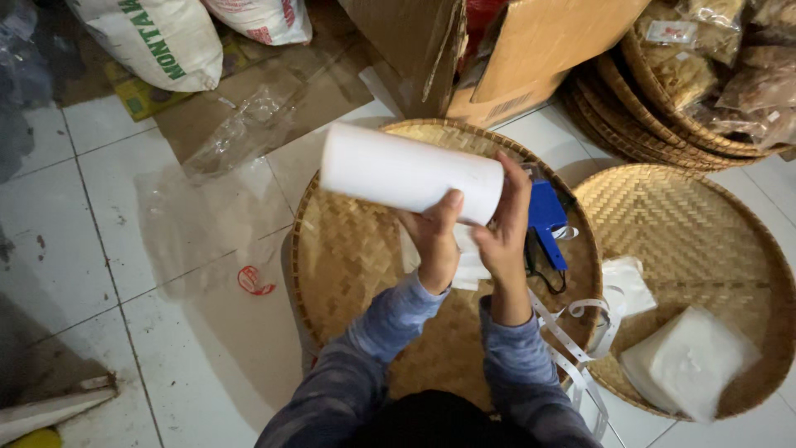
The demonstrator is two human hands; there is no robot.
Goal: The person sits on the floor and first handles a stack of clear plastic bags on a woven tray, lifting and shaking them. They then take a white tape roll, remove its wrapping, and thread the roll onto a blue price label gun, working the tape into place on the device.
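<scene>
both hands hold a white roll (pixel 410 173) up over a woven tray (pixel 348 249). left hand (pixel 434 241) grips it from below, fingers curled; right hand (pixel 506 228) clasps its end. blue tool (pixel 546 220) lies just right of the right hand.

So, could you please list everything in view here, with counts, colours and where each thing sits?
white roll: one, white, held over the nearer tray
woven tray: one, tan, on the floor under the hands
second woven tray: one, tan, to the right
blue tool: one, blue, on the nearer tray beside the right hand
white strips: several, white, trailing between the trays
white stack: one, white, on the second tray
cardboard box: one, brown, at the top
sacks: two, white, top left
left hand: grips the roll's end
right hand: touches the roll's end
</scene>
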